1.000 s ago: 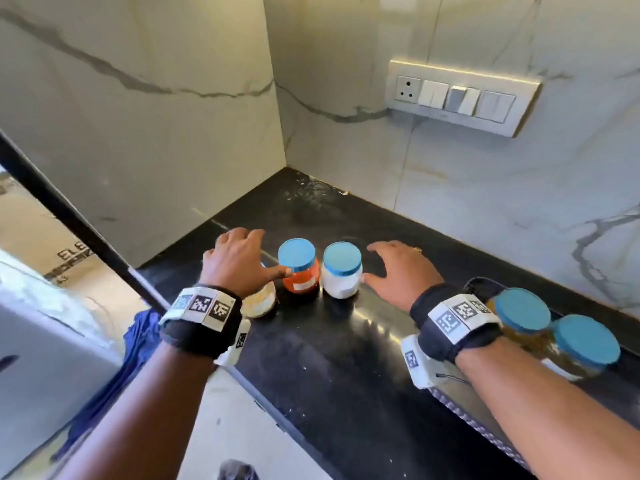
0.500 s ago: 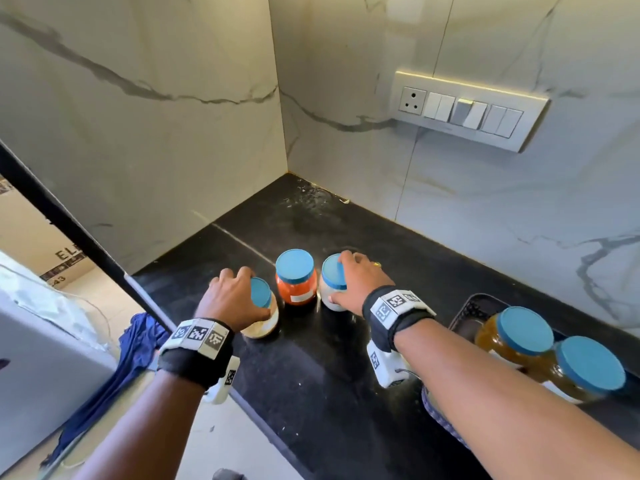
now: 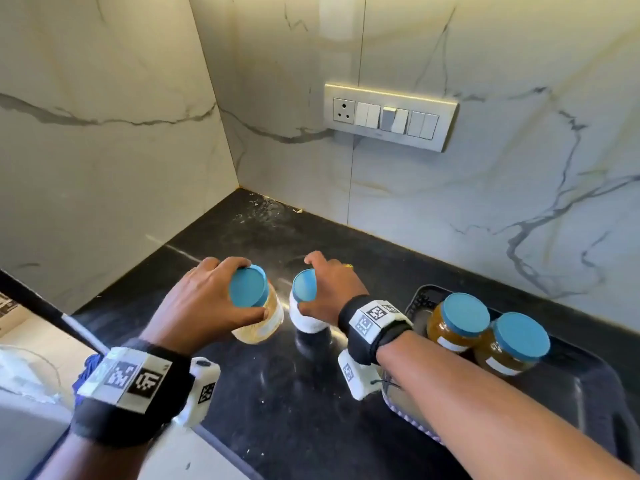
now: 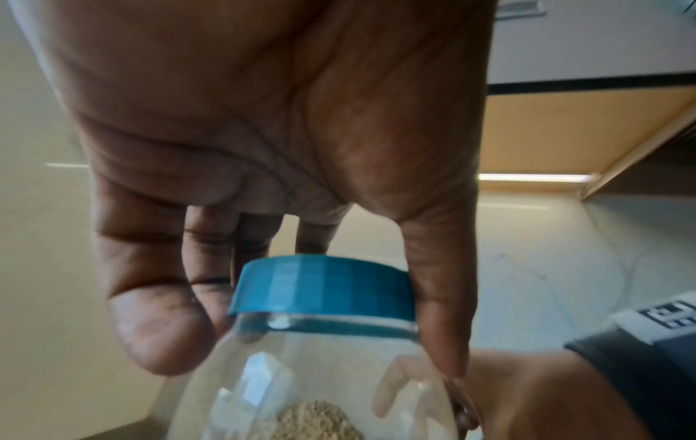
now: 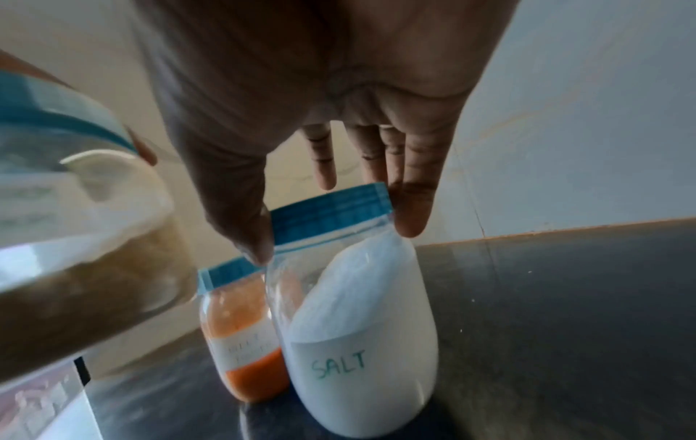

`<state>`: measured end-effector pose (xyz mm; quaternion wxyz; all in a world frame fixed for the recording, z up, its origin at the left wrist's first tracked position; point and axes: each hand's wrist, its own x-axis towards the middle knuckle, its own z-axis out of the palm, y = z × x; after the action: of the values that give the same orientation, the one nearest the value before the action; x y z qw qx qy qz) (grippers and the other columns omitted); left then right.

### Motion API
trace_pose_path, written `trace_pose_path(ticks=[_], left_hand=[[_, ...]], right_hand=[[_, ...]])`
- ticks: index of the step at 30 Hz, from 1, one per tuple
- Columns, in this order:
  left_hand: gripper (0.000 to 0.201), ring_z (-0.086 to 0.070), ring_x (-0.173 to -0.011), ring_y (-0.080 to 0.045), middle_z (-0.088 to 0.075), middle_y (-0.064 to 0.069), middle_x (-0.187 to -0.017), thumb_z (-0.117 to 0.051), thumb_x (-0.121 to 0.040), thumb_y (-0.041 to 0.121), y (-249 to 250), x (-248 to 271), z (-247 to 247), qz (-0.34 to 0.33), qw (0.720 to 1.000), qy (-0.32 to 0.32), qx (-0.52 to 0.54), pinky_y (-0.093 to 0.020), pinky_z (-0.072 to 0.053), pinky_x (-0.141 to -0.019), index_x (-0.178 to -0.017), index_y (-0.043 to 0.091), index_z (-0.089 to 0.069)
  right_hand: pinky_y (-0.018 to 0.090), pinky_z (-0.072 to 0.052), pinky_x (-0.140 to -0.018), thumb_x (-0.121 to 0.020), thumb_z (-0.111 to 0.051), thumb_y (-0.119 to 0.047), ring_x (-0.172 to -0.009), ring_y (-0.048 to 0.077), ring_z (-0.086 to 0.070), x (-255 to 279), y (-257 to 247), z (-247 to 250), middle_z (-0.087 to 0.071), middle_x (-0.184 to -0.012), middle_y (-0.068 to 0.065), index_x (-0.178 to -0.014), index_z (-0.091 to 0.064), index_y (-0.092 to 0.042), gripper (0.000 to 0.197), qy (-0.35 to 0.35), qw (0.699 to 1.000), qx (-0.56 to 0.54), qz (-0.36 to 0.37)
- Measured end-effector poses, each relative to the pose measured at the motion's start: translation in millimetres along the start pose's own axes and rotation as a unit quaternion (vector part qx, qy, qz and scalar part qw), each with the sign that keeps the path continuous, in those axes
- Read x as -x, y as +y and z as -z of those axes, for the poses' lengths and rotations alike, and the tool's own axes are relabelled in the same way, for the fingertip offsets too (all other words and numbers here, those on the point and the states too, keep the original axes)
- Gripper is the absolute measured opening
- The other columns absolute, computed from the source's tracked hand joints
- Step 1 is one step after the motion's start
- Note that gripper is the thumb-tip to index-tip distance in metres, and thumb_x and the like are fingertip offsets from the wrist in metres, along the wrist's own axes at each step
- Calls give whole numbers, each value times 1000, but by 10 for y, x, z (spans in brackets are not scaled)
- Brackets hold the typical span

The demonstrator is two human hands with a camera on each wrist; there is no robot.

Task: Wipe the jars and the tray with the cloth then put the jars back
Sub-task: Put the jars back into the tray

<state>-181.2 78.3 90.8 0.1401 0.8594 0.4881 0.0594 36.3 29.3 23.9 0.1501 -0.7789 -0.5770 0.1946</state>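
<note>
Jars are going back: the left hand [image 3: 204,303] grips the beige-filled jar [image 3: 258,311] by its lid, the right hand [image 3: 330,292] the salt jar [image 5: 361,342], both above the surface [image 3: 284,410]. Next, I judge, carry them right onto the tray [image 3: 588,386] beside two jars [image 3: 485,337].

- Tray [image 3: 588,382] at right on the counter [image 3: 277,427], two jars [image 3: 460,327] touching inside it (far end).
- Left of tray: salt jar [image 3: 306,306], then another jar [image 3: 258,313] beside it.
</note>
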Motion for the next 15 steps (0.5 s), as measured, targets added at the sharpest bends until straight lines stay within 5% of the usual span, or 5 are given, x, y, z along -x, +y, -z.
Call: trace_pose_path(ticks=[8, 12, 15], left_hand=[[84, -58, -101, -18, -59, 2, -114, -82, -66, 63, 949, -188, 162, -155, 987, 1, 30, -33, -46, -84, -139, 33, -53], [81, -58, -110, -21, -61, -2, -122, -86, -67, 57, 1486, -242, -64, -230, 972, -19, 50, -30, -40, -87, -138, 29, -56], [86, -57, -112, -20, -63, -1, -122, -80, -62, 66, 1892, -236, -288, -272, 960, -41, 57, -29, -41, -90, -137, 30, -57]], right_hand=[[31, -45, -88, -73, -80, -49, -111, 24, -59, 1076, 488, 972, -63, -123, 3, -137, -43, -29, 77, 148, 986, -37, -63], [32, -44, -90, -71, -79, -48, -109, 27, -60, 1694, 925, 1188, -63, -119, 4, -135, -45, -32, 74, 181, 972, 3, -147], [33, -48, -90, -68, -80, -46, -111, 26, -61, 2098, 1293, 1242, -63, -121, 1, -131, -48, -32, 73, 202, 955, 10, -215]])
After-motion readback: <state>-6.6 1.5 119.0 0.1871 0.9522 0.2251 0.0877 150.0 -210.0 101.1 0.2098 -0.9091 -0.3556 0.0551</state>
